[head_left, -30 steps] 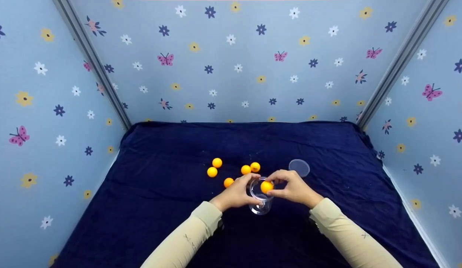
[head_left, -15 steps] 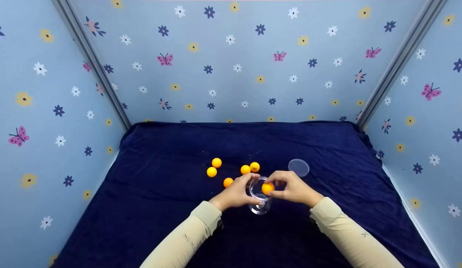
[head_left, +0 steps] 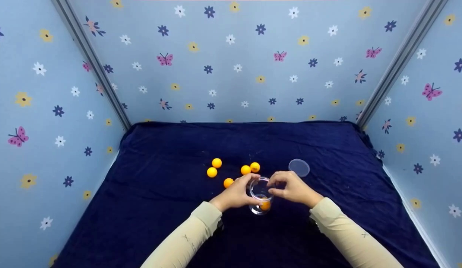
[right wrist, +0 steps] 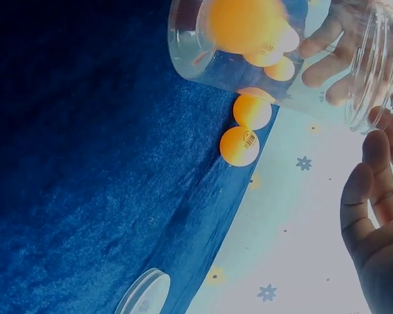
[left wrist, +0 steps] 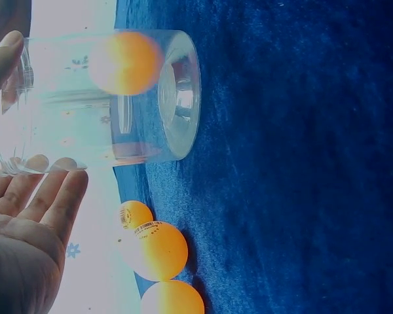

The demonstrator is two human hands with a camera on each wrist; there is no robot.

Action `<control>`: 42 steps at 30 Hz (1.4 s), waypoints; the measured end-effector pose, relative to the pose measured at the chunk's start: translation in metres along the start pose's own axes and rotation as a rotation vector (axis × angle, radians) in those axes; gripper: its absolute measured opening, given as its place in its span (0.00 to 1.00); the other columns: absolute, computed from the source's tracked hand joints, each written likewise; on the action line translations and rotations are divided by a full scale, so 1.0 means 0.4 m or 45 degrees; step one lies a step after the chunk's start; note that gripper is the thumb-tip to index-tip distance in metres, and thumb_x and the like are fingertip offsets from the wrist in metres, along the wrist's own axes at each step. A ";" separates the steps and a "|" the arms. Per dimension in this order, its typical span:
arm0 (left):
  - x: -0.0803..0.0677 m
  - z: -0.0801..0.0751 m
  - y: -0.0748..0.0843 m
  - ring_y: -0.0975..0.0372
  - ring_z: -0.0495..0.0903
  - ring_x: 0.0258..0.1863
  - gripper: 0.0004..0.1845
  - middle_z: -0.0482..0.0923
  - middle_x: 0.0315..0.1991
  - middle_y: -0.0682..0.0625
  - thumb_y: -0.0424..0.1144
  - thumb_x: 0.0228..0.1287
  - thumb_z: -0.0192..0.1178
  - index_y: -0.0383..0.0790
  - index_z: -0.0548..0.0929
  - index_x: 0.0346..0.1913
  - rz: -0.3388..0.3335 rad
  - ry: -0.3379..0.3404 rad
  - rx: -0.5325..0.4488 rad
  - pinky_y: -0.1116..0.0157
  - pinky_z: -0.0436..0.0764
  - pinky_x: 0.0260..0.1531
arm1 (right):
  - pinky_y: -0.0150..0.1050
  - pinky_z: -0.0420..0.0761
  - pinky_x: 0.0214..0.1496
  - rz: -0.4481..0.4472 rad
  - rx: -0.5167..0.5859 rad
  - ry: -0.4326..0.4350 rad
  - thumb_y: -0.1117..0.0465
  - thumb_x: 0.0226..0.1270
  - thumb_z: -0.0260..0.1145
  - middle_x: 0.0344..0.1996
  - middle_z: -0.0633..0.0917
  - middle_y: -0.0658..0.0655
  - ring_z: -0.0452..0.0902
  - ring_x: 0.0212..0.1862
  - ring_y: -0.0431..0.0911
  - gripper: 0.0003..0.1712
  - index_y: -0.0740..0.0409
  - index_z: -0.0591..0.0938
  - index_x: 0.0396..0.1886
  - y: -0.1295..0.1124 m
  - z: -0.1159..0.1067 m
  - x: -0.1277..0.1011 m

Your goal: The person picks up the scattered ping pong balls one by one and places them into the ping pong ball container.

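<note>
Head view: left hand (head_left: 234, 194) fingers grip one jar (head_left: 260, 199); one ball (head_left: 265, 205) inside; five balls (head_left: 216, 163) outside; right hand (head_left: 293, 189) apparently empty.

Six orange balls in all: one inside the clear jar (head_left: 260, 201), five (head_left: 217, 163) loose on the tabletop at the jar's eleven o'clock. One jar, one round clear lid (head_left: 299, 167), two hands.

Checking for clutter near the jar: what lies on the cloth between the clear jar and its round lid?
Only the right hand at the rim of the jar; beyond it the cloth is bare up to the lid, in the head view.
</note>
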State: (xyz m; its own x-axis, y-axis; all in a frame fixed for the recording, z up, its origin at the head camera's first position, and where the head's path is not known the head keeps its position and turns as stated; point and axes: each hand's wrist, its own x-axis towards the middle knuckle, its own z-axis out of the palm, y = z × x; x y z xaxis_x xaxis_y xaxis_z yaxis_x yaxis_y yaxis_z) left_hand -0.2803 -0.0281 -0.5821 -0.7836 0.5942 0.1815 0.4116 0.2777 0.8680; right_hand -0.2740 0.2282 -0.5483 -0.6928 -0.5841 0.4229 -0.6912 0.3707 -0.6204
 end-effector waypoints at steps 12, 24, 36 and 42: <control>-0.005 -0.003 0.014 0.49 0.82 0.68 0.46 0.80 0.70 0.35 0.39 0.52 0.87 0.30 0.74 0.73 -0.003 -0.013 0.081 0.54 0.78 0.74 | 0.49 0.86 0.41 0.029 0.018 0.181 0.73 0.58 0.81 0.39 0.91 0.62 0.85 0.39 0.58 0.18 0.62 0.91 0.49 0.015 0.002 -0.007; -0.010 -0.013 0.021 0.48 0.80 0.69 0.52 0.77 0.73 0.40 0.44 0.53 0.86 0.31 0.70 0.78 -0.023 -0.042 0.109 0.51 0.76 0.75 | 0.49 0.87 0.45 0.095 0.024 0.219 0.69 0.62 0.78 0.45 0.90 0.63 0.85 0.43 0.59 0.24 0.62 0.87 0.60 0.037 0.002 -0.029; -0.018 -0.044 0.013 0.44 0.81 0.66 0.51 0.77 0.71 0.38 0.44 0.54 0.86 0.33 0.70 0.77 0.007 -0.067 0.051 0.40 0.79 0.70 | 0.48 0.88 0.55 0.195 0.043 0.175 0.64 0.65 0.79 0.54 0.90 0.60 0.86 0.54 0.47 0.30 0.63 0.84 0.66 0.036 0.004 -0.034; -0.028 -0.068 0.006 0.39 0.78 0.69 0.49 0.74 0.74 0.35 0.44 0.54 0.86 0.33 0.72 0.75 -0.004 -0.047 0.078 0.42 0.83 0.67 | 0.50 0.87 0.57 0.234 0.081 0.164 0.63 0.61 0.82 0.57 0.89 0.63 0.86 0.57 0.60 0.37 0.66 0.80 0.70 0.039 0.011 -0.039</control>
State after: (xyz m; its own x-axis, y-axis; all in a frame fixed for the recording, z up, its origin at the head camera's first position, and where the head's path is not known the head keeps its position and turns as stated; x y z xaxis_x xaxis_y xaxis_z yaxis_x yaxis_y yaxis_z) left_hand -0.2833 -0.0544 -0.5697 -0.7678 0.6203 0.1604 0.4375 0.3246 0.8386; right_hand -0.2732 0.2398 -0.5674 -0.8292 -0.4125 0.3772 -0.5394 0.4139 -0.7333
